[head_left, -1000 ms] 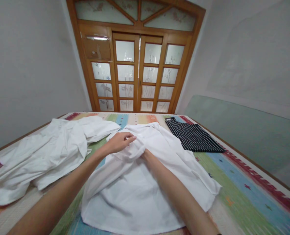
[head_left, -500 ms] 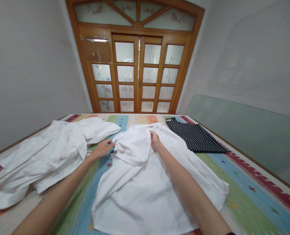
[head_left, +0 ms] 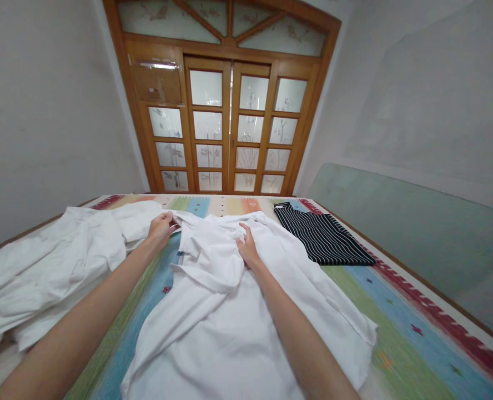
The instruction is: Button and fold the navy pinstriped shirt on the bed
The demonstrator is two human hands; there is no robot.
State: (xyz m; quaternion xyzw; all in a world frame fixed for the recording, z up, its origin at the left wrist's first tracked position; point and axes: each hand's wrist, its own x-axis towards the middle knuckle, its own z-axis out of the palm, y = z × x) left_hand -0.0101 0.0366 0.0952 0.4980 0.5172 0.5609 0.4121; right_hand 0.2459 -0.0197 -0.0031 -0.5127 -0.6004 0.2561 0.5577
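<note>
A white shirt (head_left: 213, 328) lies spread in front of me, with its upper left part folded over in loose creases. My left hand (head_left: 161, 229) is closed, pinching the shirt's far left edge and pulling that bit of cloth out to the left. Over the upper middle of the shirt, my right hand (head_left: 247, 247) is open, its index finger and thumb apart and touching or just above the fabric. A small dark blue mark shows on the shirt's left edge, below my left hand.
To the left lies another crumpled white garment (head_left: 84, 250), partly behind my left arm. A folded black-and-white striped garment (head_left: 323, 236) rests at the right on the colourful bedspread (head_left: 396, 311). A pale green headboard-like panel (head_left: 417, 222) runs along the right wall; wooden glazed doors (head_left: 230, 128) stand beyond.
My left hand has moved away and to the left, drawing the shirt's edge outward. The right hand has let go of the fold and opened. The view has shifted slightly right.
</note>
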